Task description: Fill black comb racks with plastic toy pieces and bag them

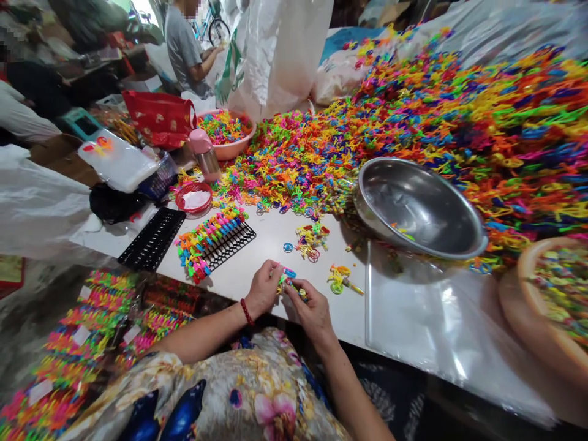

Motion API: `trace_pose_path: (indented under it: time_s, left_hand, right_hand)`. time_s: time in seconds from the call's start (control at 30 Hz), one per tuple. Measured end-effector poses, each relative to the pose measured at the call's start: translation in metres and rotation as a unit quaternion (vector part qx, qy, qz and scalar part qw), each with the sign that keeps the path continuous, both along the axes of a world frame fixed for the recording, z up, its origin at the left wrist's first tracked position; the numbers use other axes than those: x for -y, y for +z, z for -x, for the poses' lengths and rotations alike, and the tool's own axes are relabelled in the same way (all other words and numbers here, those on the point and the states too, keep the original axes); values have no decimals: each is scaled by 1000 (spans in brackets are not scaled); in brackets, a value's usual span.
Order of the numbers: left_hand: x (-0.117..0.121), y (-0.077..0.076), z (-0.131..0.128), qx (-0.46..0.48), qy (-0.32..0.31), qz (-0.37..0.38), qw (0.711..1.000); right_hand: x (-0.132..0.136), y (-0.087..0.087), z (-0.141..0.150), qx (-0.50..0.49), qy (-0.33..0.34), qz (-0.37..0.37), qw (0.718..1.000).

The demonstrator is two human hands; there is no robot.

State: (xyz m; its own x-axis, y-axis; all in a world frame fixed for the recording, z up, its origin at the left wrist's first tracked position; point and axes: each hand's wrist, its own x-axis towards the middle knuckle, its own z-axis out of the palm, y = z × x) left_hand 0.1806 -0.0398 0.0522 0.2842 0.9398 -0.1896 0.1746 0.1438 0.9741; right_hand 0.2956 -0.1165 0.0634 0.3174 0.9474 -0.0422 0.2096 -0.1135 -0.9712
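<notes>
At the table's front edge, my left hand (265,286) is closed on a small colourful plastic toy (287,275) with blue, pink and green parts. My right hand (313,309) pinches the same toy from the other side, and my fingers hide much of it. Just beyond my hands lies a small group of plastic toys (312,240). To the right is a yellow-green toy (339,277) beside a pen-like stick (353,286). On the left stands a black rack (234,242) with rows of colourful toys (206,236) set on it.
A large heap of plastic pieces (321,147) covers the table's back and right. A steel basin (422,208), clear plastic bags (427,306) and an orange tub (528,294) stand right. Left are a black rack (151,239), red basket (193,199) and pink-lidded bottle (205,153). A person (186,52) stands behind.
</notes>
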Motion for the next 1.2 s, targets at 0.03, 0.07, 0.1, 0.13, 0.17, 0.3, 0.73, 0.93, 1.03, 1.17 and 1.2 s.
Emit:
trace_pose_path:
  time_s: [0.03, 0.07, 0.1, 0.13, 0.17, 0.3, 0.73, 0.93, 1.03, 1.17, 1.2]
  left_hand:
    - [0, 0, 0, -10, 5, -15, 1000]
    - [0, 0, 0, -15, 11, -25, 999]
    - [0, -1, 0, -16, 17, -32, 999]
    - [1, -2, -2, -15, 22, -35, 999]
    - [1, -4, -3, -14, 24, -36, 999]
    - [1, -13, -11, -40, 1, -33, 999]
    - [-146, 26, -86, -138, 54, -166, 975]
    - [-174, 18, -93, -2, 107, -49, 993]
    - [-160, 17, -77, 89, 110, 29, 990]
    - [-134, 22, -46, 197, 82, 114, 970]
    - [-127, 23, -38, 216, 73, 131, 965]
  right_hand:
    - [0, 2, 1, 7, 10, -9, 1000]
    - [0, 3, 2, 17, 18, -17, 1000]
    - [0, 4, 2, 30, 27, -23, 999]
    - [0, 5, 2, 45, 35, -28, 998]
    - [0, 6, 2, 60, 41, -31, 997]
    - [2, 4, -4, 109, 55, -39, 992]
    - [4, -22, -51, 300, -78, -63, 949]
    - [15, -15, -53, 250, -76, -88, 961]
    - [15, -6, -54, 185, -59, -88, 977]
    - [3, 4, -49, 88, -58, -63, 992]
    - [-2, 6, -47, 61, -66, -54, 995]
